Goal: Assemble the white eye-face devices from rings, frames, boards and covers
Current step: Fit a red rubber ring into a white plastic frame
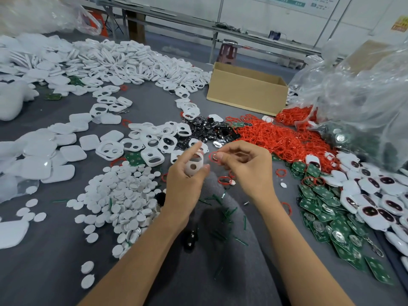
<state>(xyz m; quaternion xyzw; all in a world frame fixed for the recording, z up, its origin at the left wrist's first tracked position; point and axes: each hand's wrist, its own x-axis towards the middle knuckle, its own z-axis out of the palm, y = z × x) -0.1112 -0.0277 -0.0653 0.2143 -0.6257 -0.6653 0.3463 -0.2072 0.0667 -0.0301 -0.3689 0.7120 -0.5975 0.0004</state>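
Note:
My left hand (187, 175) grips a white frame (195, 165) with two holes, index finger stretched out above it. Just to its right, my right hand (245, 166) pinches a thin red ring (214, 156) between thumb and forefinger, close to the frame's edge. A big heap of red rings (280, 135) lies behind my right hand. Loose white frames (152, 138) are scattered behind my left hand. Green boards (324, 217) and finished white eye-face devices (375, 206) lie at the right. White square covers (55, 160) sit at the left.
White round discs (123, 195) are piled in front of my left hand. Black shiny parts (209, 131) lie in the middle. An open cardboard box (247, 89) stands behind, a clear plastic bag (357, 89) at the right. Green sticks (225, 215) litter the grey cloth near me.

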